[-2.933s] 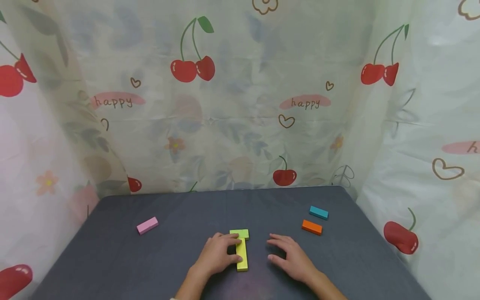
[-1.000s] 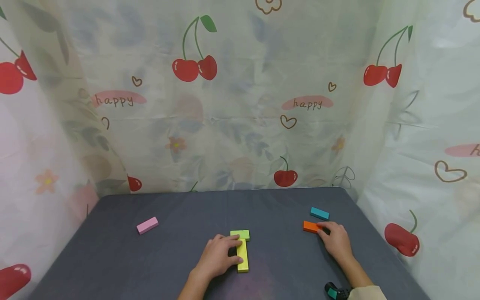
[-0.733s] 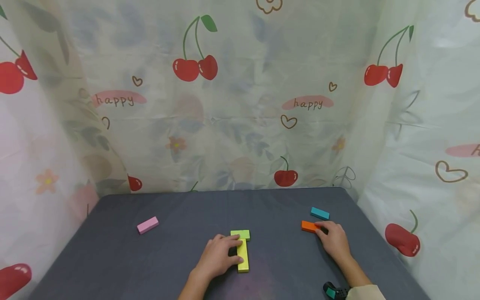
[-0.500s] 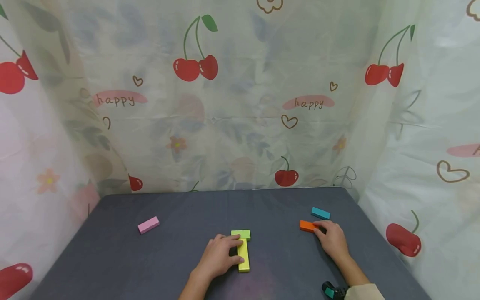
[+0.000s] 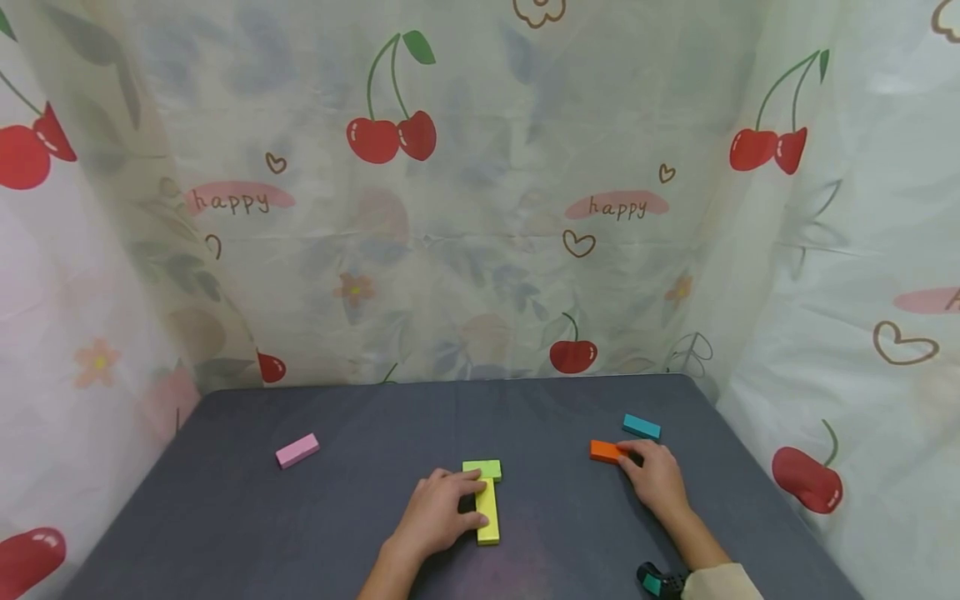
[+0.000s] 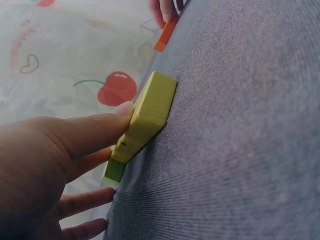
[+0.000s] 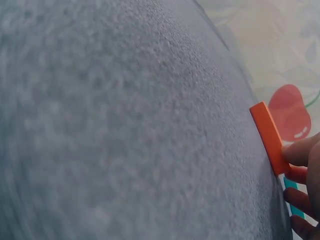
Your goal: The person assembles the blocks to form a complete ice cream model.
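My left hand point(image 5: 438, 512) rests its thumb and index finger on a yellow block point(image 5: 491, 504) lying lengthwise on the table. Against the far end of that block lies a light green block point(image 5: 487, 467) set crosswise, so the two form a T. To the right, my right hand point(image 5: 656, 479) pinches the right end of an orange block point(image 5: 603, 451) between thumb and fingers. In the right wrist view the orange block point(image 7: 269, 135) sits low along the tabletop, its free end pointing away from the fingers. Part of a teal block point(image 7: 290, 183) shows behind it.
The teal block point(image 5: 641, 427) lies just beyond my right hand. A pink block point(image 5: 297, 450) is off at the left. Under everything is a dark grey table point(image 5: 360, 433), enclosed at the back and sides by a cherry-print curtain point(image 5: 480, 250). A black wrist device point(image 5: 660, 582) is by the right sleeve.
My right hand has gone from beside the T to the orange block, gripped its right end and shifted it left, away from the teal block. My left hand stays on the yellow block.
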The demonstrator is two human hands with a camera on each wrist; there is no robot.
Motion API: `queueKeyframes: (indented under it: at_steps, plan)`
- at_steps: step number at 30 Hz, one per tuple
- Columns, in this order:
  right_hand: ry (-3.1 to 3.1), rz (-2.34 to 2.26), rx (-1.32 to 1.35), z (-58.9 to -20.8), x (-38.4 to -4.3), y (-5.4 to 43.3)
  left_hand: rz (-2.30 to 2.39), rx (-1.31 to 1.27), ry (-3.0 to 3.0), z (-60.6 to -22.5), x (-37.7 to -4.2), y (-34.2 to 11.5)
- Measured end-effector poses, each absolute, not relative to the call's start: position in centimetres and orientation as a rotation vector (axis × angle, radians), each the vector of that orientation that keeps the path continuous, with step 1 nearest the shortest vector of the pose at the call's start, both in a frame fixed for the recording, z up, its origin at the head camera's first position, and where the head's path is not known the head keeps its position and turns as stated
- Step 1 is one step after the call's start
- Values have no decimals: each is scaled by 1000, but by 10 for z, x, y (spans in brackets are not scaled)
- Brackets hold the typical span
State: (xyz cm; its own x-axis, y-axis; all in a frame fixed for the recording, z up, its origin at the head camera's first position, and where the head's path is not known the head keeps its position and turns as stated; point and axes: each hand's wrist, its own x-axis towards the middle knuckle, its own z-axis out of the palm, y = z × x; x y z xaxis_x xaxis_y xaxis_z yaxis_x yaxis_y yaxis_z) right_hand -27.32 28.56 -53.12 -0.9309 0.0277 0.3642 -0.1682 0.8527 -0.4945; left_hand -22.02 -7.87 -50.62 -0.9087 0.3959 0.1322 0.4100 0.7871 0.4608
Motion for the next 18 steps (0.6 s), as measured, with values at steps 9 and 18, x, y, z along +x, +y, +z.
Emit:
queueKeyframes:
  at_steps: [9, 18]
  plan:
    - [-2654, 777, 135, -533, -277, 274, -773, -663, -2938, -507, -219, -78]
    - [-2645, 797, 138, -532, -279, 259, -777, -656, -2927, -508, -219, -78]
